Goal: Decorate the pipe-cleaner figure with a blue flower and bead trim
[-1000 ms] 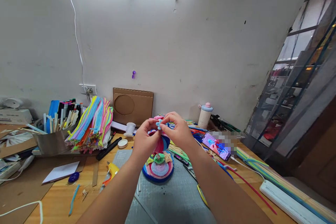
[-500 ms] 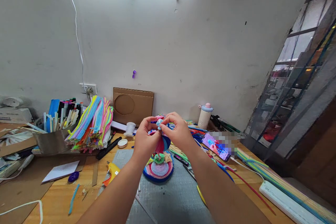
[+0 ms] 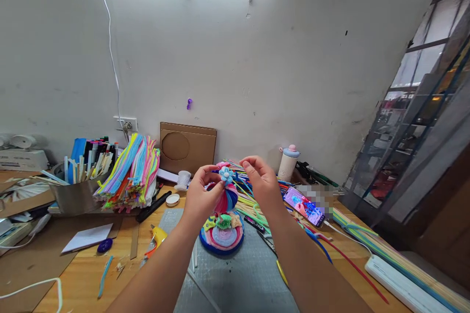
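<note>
A small light-blue flower with a pale centre (image 3: 226,174) sits at the top of a colourful fuzzy craft piece. My left hand (image 3: 203,190) pinches the flower between thumb and fingers. Below it, a rounded part striped pink, red and blue (image 3: 228,199) rises above a round base (image 3: 223,237) ringed in pink, white and dark blue. Green, yellow and beige fuzzy shapes (image 3: 223,221) decorate the base. My right hand (image 3: 261,182) is raised to the right of the flower, apart from it, fingers loosely bent and nothing visible in them.
A grey cutting mat (image 3: 242,283) lies under the craft piece. To the left are a yellow glue gun (image 3: 158,235), bundled pipe cleaners (image 3: 134,171) and a metal tin of sticks (image 3: 73,198). On the right are a phone (image 3: 304,205), a bottle (image 3: 289,164) and a power strip (image 3: 396,283).
My right hand has let go of the blue flower and moved off to the right. The flower now shows its face, still in my left hand. The view has shifted slightly.
</note>
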Tool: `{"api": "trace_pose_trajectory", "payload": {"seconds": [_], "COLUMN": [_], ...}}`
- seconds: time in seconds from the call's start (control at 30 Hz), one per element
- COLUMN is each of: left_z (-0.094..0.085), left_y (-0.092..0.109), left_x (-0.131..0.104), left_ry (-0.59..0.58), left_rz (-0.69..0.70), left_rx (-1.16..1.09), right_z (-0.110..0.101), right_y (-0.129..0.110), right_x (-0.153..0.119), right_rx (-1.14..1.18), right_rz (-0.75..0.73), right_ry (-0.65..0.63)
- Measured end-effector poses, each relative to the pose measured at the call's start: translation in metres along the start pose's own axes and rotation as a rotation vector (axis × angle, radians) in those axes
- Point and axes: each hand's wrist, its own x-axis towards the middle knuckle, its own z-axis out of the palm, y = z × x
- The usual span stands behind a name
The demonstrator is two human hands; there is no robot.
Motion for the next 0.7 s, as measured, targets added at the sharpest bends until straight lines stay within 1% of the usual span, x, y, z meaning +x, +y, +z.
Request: {"api": "trace_pose_trajectory", "payload": {"seconds": [0.13,0.23,0.4,0.47,0.6,0.7], "left_z": [-0.011,-0.015,-0.017,-0.018,-0.02,-0.022], "left_y": [0.004,0.009,0.018,0.018,0.014,0.011], "left_x": [-0.003,-0.002,0.003,0.005,0.009,0.011], "left_ry": [-0.014,0.007,-0.023,-0.038,-0.041,-0.025], "left_rz": [0.02,0.063,0.242,0.297,0.326,0.293], "left_rx": [-0.035,-0.046,0.184,0.236,0.242,0.202], "right_z": [-0.001,0.0,0.002,0.003,0.005,0.005], "right_y": [0.015,0.019,0.014,0.013,0.011,0.006], "right_x": [-0.007,-0.012,-0.014,-0.014,-0.015,-0.015], "right_rx": [0.045,0.059,-0.001,-0.023,-0.037,-0.139], "right_rz": [0.072,0.074,-0.042,-0.058,-0.062,-0.142], "right_ry": [-0.033,-0.068,-0.175,-0.202,-0.239,-0.205]}}
